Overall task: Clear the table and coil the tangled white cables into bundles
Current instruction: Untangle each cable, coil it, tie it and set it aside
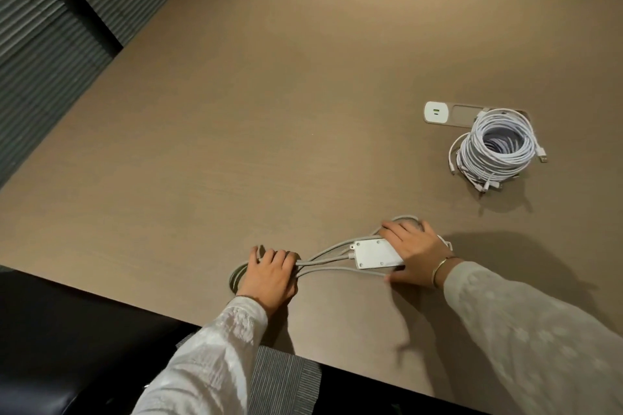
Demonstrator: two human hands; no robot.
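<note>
A thick grey-white cable (328,254) lies in long loops near the table's front edge, joined to a flat white power strip (374,253). My left hand (269,274) grips the left end of the loops, fingers curled over the strands. My right hand (409,248) lies over the right end of the power strip and the cable loop behind it, thumb below the strip. A finished coil of thin white cables (495,148) with USB plugs sticking out stands at the right.
The brown table (236,111) has an inset socket panel (436,112) with a white USB outlet just behind the coil. Dark chairs stand at the far edge and at the near left. A slatted wall runs along the left.
</note>
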